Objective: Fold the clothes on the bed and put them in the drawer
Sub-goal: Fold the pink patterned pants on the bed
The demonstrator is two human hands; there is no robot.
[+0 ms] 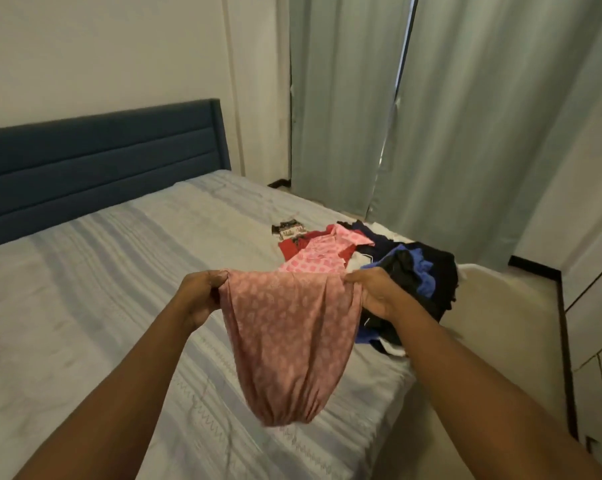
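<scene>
A pink patterned garment (289,344) hangs in the air above the bed (102,306), held up by its top edge. My left hand (199,292) grips its left corner and my right hand (375,292) grips its right corner. Its lower end droops in a bunch just over the mattress. Behind it, near the bed's right edge, lies a pile of clothes (379,261): a lighter pink patterned piece, a red one, and dark blue and black ones. No drawer is clearly in view.
A dark blue headboard (98,168) runs along the wall at left. Pale green curtains (431,105) hang behind the bed. White cabinet fronts (597,306) stand at the right, with a strip of floor (500,323) between them and the bed.
</scene>
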